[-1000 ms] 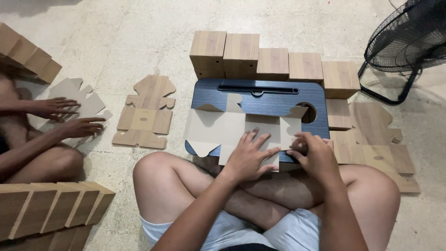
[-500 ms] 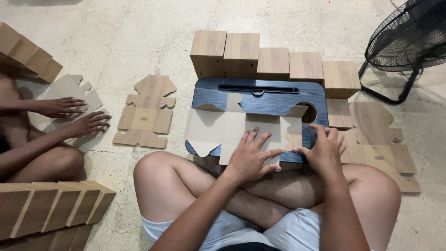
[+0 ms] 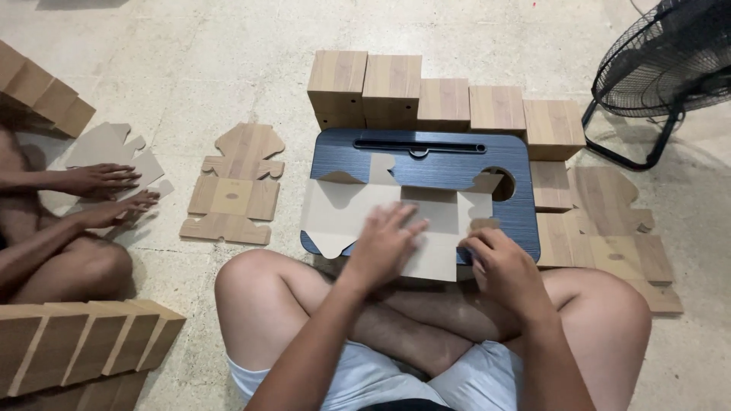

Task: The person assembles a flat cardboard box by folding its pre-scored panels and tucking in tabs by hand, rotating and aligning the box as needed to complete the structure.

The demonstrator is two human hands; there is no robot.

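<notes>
1. Cardboard box blank (image 3: 358,213) is lying flat, plain side up, on the dark blue lap desk (image 3: 426,156), which is resting on the floor in front of the crossed legs.
2. Left hand (image 3: 384,245) is pressing down on the blank's middle panel with fingers spread open and flat, gripping nothing; this pressure should be holding the sheet steady while the fold is made.
3. Right hand (image 3: 506,268) is curling its fingers closed around the blank's right-edge flap (image 3: 474,225); folding along the scored crease, not beside it, is likely giving a square corner.
4. Finished wood-grain boxes (image 3: 445,99) are standing in a row just behind the desk.
5. Another person's hands (image 3: 106,194) are working on a separate blank at the left.
</notes>
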